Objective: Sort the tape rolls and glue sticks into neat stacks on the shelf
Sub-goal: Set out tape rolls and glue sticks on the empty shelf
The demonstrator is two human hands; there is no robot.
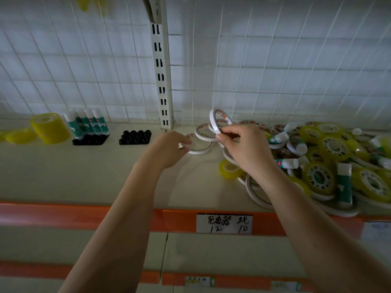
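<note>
Fingers pinch thin white tape rolls: right hand (243, 144) lifts one (214, 121), left hand (169, 148) steadies another (198, 147).
Four glue sticks (86, 123) racked; mixed heap (330, 161) mostly unsorted.

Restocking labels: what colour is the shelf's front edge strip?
Orange, seen in the head view: the shelf edge strip behind the handwritten label.

Everything placed against the slotted upright post (161, 81) at the back of the shelf (84, 176). Left of the post: two cap trays (135, 137), glue sticks (86, 122) standing in the farther one, tape rolls (49, 127) beyond. Right of the post: flat tape rings (200, 148), then a mixed heap (330, 166). Before the post, on the shelf's front edge: a handwritten label (224, 223).
</note>
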